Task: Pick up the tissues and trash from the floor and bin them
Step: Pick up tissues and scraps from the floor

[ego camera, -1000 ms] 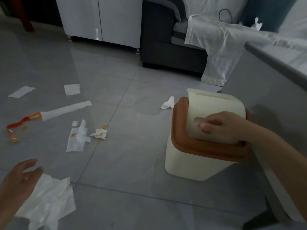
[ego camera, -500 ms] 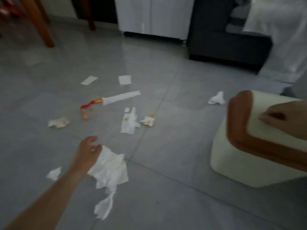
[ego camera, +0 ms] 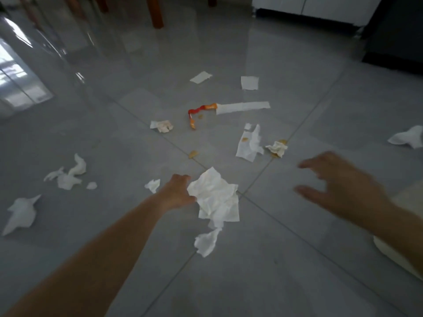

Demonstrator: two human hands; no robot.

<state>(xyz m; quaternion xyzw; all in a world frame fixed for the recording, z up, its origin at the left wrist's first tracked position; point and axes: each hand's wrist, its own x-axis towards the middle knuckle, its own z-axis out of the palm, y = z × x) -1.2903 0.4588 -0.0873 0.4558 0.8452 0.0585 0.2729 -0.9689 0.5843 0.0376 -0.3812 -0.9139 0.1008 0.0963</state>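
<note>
On the grey tiled floor (ego camera: 297,65) scraps of tissue (ego camera: 21,213) lie scattered, the left hand (ego camera: 177,193) touches the large crumpled tissue (ego camera: 216,197) with its fingers hidden, state unclear, and the blurred right hand (ego camera: 338,181) hovers with fingers spread beside the cream bin (ego camera: 409,197).

Open grey floor (ego camera: 229,282) in the near foreground, nothing blocking a low reach there. Ahead, scraps crowd the tile joint: a big crumpled tissue (ego camera: 215,197), a torn sheet (ego camera: 249,145), an orange wrapper (ego camera: 196,110). Wooden table legs (ego camera: 156,12) stand far back, a dark cabinet (ego camera: 396,30) far right.
</note>
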